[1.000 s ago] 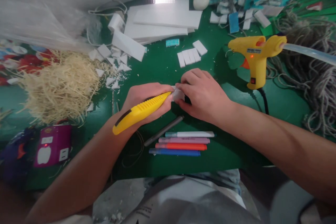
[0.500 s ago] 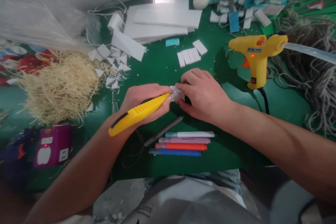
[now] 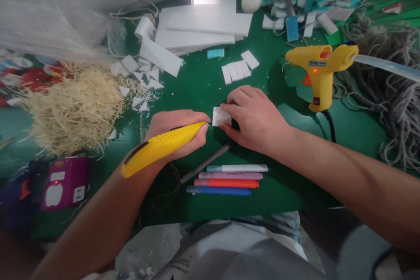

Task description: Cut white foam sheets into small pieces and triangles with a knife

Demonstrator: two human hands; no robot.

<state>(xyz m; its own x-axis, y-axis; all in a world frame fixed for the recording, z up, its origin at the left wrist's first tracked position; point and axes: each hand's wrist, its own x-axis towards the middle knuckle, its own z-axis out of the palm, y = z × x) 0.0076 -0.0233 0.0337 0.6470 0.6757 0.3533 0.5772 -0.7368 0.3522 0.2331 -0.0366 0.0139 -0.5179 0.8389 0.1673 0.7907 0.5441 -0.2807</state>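
Observation:
My left hand (image 3: 179,133) is closed round a yellow utility knife (image 3: 160,145), its tip pointing right at a small white foam piece (image 3: 220,116). A narrow gap parts the fingertips from the foam. The fingers of my right hand (image 3: 254,118) grip that foam piece from its right side, over the green table. Beyond the hands lie several small white foam rectangles (image 3: 236,71) in a row, one set at an angle. Nearer me are a grey pen (image 3: 205,164) and several coloured markers (image 3: 229,183).
A yellow glue gun (image 3: 320,74) with a lit red light stands at the right, beside tangled grey cord (image 3: 387,96). White foam sheets (image 3: 203,26) lie at the back. Pale straw (image 3: 77,109) and a magenta box (image 3: 67,182) are at the left.
My left hand and the knife have moved left and slightly down, off the foam piece, which now shows more of its left side. My right hand has hardly moved.

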